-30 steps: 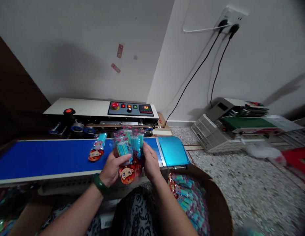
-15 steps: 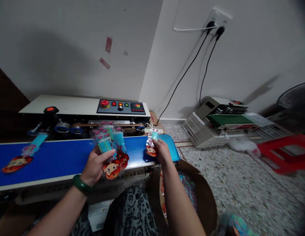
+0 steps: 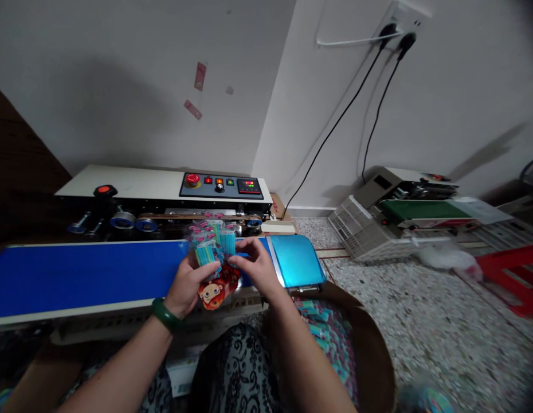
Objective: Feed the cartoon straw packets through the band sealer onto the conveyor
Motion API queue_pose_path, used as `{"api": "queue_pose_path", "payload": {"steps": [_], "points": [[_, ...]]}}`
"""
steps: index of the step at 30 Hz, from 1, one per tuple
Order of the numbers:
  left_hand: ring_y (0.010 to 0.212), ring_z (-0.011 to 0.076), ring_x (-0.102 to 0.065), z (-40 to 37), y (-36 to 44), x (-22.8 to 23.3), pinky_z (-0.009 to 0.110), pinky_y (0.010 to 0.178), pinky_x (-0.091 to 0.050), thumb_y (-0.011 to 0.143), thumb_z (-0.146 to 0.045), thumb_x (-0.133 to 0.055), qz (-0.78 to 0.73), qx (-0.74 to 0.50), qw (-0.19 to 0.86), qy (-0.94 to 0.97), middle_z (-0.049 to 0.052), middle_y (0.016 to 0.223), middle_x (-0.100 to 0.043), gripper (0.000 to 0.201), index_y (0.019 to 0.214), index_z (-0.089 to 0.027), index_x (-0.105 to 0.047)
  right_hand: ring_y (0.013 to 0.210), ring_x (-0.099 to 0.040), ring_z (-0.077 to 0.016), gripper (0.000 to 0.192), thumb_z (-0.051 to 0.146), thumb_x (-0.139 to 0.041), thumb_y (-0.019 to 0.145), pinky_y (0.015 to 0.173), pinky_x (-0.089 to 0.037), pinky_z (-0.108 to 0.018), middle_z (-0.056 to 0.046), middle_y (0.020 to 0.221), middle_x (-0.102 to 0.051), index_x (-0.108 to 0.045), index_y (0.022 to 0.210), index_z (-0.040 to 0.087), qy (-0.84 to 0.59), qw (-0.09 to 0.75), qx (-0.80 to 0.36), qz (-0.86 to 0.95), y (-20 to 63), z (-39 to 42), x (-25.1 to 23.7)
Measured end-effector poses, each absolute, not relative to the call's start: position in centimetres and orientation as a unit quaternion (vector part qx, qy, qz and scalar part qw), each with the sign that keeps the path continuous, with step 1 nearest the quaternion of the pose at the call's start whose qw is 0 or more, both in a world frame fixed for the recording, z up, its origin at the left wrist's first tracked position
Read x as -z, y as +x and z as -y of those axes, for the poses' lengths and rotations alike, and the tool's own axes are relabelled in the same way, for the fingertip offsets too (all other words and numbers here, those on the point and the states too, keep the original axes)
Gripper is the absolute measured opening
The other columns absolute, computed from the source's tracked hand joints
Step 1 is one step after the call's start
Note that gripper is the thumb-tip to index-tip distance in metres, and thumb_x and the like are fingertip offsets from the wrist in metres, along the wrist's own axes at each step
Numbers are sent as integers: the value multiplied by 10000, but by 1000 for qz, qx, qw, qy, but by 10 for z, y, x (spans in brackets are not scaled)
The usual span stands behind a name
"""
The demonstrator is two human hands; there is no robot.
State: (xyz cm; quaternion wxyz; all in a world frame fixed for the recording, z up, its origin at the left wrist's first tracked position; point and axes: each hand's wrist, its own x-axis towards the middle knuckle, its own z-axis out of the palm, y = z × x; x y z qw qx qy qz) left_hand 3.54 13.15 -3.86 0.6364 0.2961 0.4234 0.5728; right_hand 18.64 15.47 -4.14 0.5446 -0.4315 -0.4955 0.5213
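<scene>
My left hand (image 3: 189, 282) is closed around a fanned bunch of clear packets (image 3: 206, 252). They hold thin blue and yellowish sticks, and red-haired cartoon faces (image 3: 215, 291) hang at their lower ends. A green bangle (image 3: 165, 315) circles the left wrist. At the bunch's right side, my right hand (image 3: 253, 264) has its thumb and forefinger on the edge of one packet (image 3: 227, 240). Just behind both hands lies the blue conveyor belt (image 3: 90, 275) of a sealing machine (image 3: 163, 186).
A round brown bin (image 3: 373, 344) full of similar packets stands below the belt's light-blue end plate (image 3: 296, 261). To the right are a white crate (image 3: 356, 235), a second machine with a green belt (image 3: 425, 211) and a red stool (image 3: 511, 275). Black cables (image 3: 330, 132) run down the wall.
My right hand has moved left from the belt's right end to the bunch; the packet it held there is no longer seen. The packet at the belt's far left has gone from view.
</scene>
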Motion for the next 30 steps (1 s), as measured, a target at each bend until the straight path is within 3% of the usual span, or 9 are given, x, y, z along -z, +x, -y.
{"api": "queue_pose_path", "payload": {"steps": [5, 9, 14, 18, 25, 30], "points": [[810, 208, -631, -131, 41, 42, 327, 771, -487, 569, -167, -730, -407, -581, 643, 290, 59, 903, -684, 403, 954, -144, -614, 719, -525, -95, 176, 260, -621, 689, 667, -411, -205, 26, 743, -552, -465, 661, 184, -426, 613, -491, 448, 162, -138, 45], [753, 187, -637, -133, 41, 42, 318, 730, -502, 571, -162, -729, -417, -592, 637, 263, 35, 850, -685, 408, 961, -160, -607, 495, -440, -60, 188, 307, -581, 733, 489, -347, -161, 89, 538, -428, -424, 703, 208, -435, 655, -490, 376, 167, -140, 51], [667, 176, -636, -135, 36, 38, 295, 650, -519, 524, -161, -753, -439, -600, 624, 241, 27, 765, -683, 374, 874, -139, -622, 505, -544, -95, 256, 347, -600, 692, 504, -422, -208, 67, 625, -592, -455, 865, 227, -439, 697, -509, 251, 204, -153, 61], [672, 179, -637, -134, 32, 35, 301, 649, -523, 514, -161, -762, -438, -596, 628, 242, 18, 772, -688, 438, 924, -157, -608, 459, -552, -118, 246, 240, -674, 566, 482, -451, -239, 38, 554, -605, -515, 743, 177, -512, 642, -524, 226, 241, -170, 70], [688, 171, -638, -132, 33, 34, 266, 663, -511, 515, -172, -765, -432, -583, 638, 258, 20, 792, -691, 395, 882, -153, -620, 431, -555, -138, 185, 190, -701, 545, 426, -459, -259, -13, 489, -595, -541, 624, 139, -572, 470, -600, 304, 249, -203, 61], [690, 174, -641, -132, 34, 34, 265, 651, -510, 521, -185, -757, -445, -574, 635, 262, 5, 792, -692, 405, 900, -178, -613, 466, -545, -87, 203, 284, -695, 605, 439, -432, -189, 0, 554, -613, -590, 700, 139, -566, 502, -553, 348, 230, -201, 48]]}}
